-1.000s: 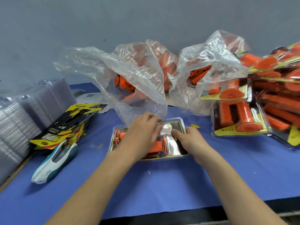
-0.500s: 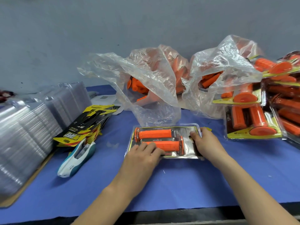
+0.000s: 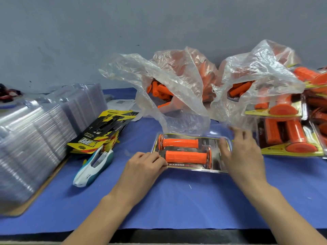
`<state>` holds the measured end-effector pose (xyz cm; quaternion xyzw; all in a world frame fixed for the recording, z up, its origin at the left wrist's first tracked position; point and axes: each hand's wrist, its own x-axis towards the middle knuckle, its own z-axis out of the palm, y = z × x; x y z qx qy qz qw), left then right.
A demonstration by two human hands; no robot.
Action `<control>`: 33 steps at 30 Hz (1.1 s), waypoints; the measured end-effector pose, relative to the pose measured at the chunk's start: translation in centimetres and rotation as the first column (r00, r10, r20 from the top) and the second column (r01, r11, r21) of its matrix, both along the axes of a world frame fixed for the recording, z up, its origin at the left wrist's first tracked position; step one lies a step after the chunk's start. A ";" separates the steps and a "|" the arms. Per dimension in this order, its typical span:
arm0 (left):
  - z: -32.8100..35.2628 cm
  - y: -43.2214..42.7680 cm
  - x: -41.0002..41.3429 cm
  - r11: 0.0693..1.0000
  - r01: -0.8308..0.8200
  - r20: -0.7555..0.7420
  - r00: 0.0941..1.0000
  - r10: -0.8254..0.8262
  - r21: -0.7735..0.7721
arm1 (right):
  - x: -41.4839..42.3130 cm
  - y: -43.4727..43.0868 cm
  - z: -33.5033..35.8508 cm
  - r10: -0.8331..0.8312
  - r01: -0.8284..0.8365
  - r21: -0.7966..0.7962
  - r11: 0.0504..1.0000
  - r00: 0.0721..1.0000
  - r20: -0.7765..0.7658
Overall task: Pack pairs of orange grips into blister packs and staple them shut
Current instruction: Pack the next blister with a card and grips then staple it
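Glossy clear plastic blister pack (image 3: 192,152), matt textured orange grips (image 3: 185,156), crinkly thin plastic bags (image 3: 177,89), smooth matt blue table cover (image 3: 177,200).

**Around Your Bench**

You work on a blue table cover (image 3: 177,206) set against a grey wall (image 3: 123,32). A crumpled clear plastic bag (image 3: 177,82) stands at the back, with a second bag (image 3: 261,68) to its right. A white printed sheet (image 3: 122,103) lies back left. Something red and black (image 3: 7,93), too blurred to name, sits at your far left.

Bare left hand (image 3: 144,167), right hand (image 3: 243,152), forearms (image 3: 113,207)
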<state>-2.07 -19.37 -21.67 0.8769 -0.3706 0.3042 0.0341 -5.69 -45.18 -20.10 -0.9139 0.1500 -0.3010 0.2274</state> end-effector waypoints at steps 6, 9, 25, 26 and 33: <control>0.0 0.6 0.6 0.999 -0.039 -0.009 0.999 0.039 0.009 | -3.0 2.2 1.0 0.091 0.069 -0.375 0.924 0.916 0.391; 0.1 0.6 0.7 0.999 -0.040 0.009 0.999 0.040 0.007 | -3.6 3.0 0.5 0.262 -0.101 -0.451 0.887 0.914 0.311; 0.5 1.7 0.5 0.999 0.018 -0.185 0.982 -0.026 -0.043 | -3.3 3.5 -2.3 0.438 -0.419 -0.552 0.721 0.893 -0.105; 0.6 1.9 0.6 0.998 0.024 -0.251 0.967 -0.038 -0.058 | -3.3 3.3 -2.4 0.460 -0.436 -0.537 0.722 0.883 -0.099; 1.5 1.7 1.1 0.933 -0.135 -0.382 0.924 -0.002 -0.333 | -3.3 3.3 -3.0 0.588 -0.525 -0.521 0.673 0.807 -0.054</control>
